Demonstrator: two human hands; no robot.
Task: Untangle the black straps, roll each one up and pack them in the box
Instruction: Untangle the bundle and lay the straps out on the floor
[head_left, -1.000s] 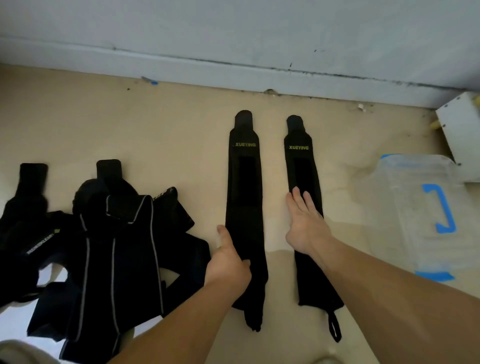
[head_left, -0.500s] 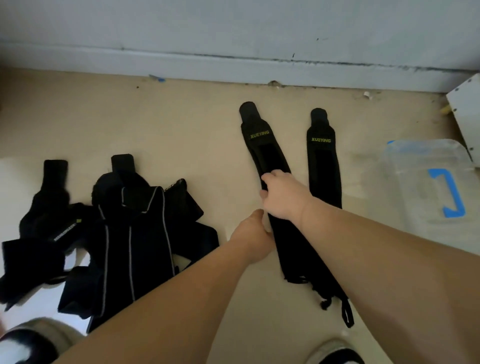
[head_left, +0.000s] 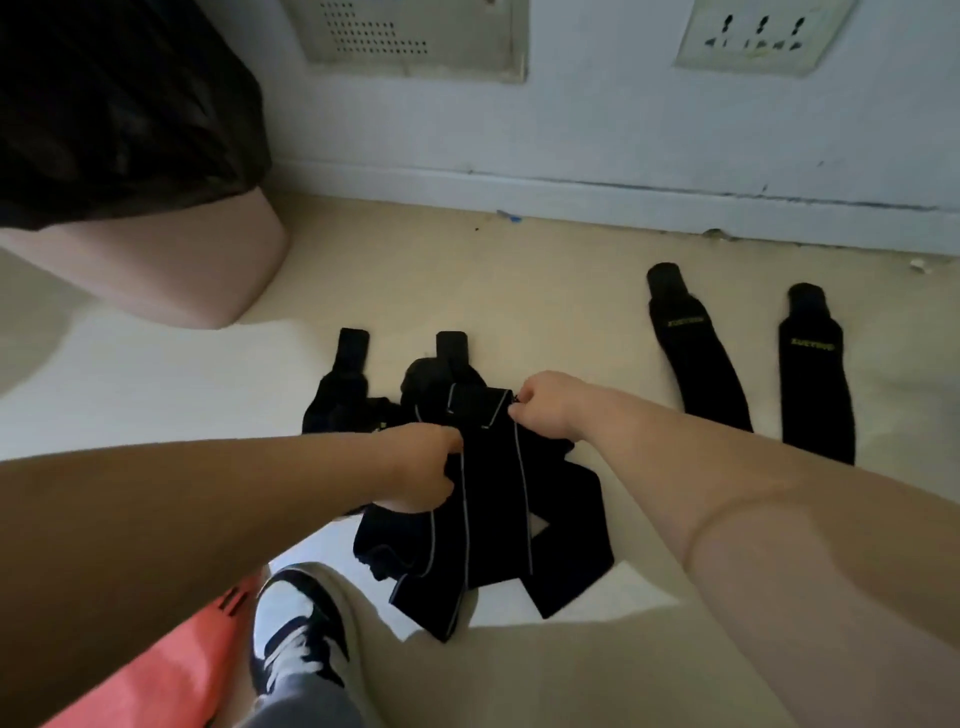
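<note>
Floor: beige floor running to a pale wall with white skirting; the tangled pile of black straps lies mid-floor.
Change, hands: half a second ago the left hand and right hand were at the flat straps; now both are on the tangled pile.
Change, view: the camera has swung left; the clear box that stood right of the flat straps is out of frame, and a bin and wall plates have come in.
Left hand: fingers curled, grasping a grey-piped strap at the pile's left side.
Right hand: pinching the piped strap's top corner at the pile's far right.
Flat straps: two, side by side, right of the pile and apart from it; yellow lettering, too blurred to read.
Pile count: two tab ends stick out on its far side; how many straps are tangled cannot be told.
Pink bin: one, lined with a black bag, far left of the pile.
Wall plates: two, above the pile, one perforated panel and one socket plate.
Shoe: one, black and white, near-left of the pile.
</note>
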